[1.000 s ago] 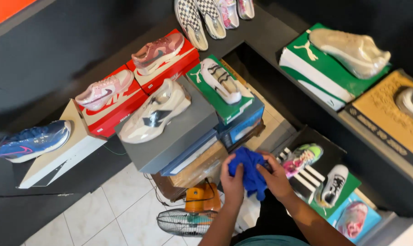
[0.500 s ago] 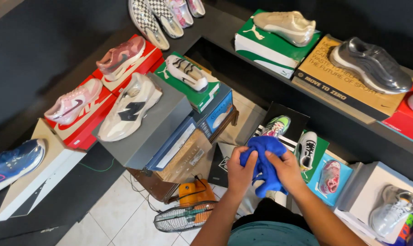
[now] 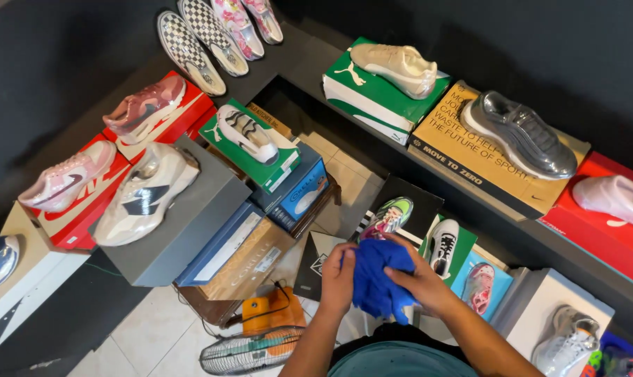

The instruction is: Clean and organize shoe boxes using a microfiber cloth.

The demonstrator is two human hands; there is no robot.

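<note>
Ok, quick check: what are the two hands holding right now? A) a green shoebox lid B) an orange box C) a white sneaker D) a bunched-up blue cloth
D: both the left hand and the right hand are closed around a crumpled blue cloth, held in front of the body above the shoe display; no shoe or box is in either hand.

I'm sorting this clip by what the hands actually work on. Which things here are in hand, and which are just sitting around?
In hand:
- blue cloth, bunched between both hands
- left hand
- right hand

Sitting around:
- silver shoe on a tan box
- cream shoe on a green box
- checkered shoes
- grey box
- fan on the floor
</note>
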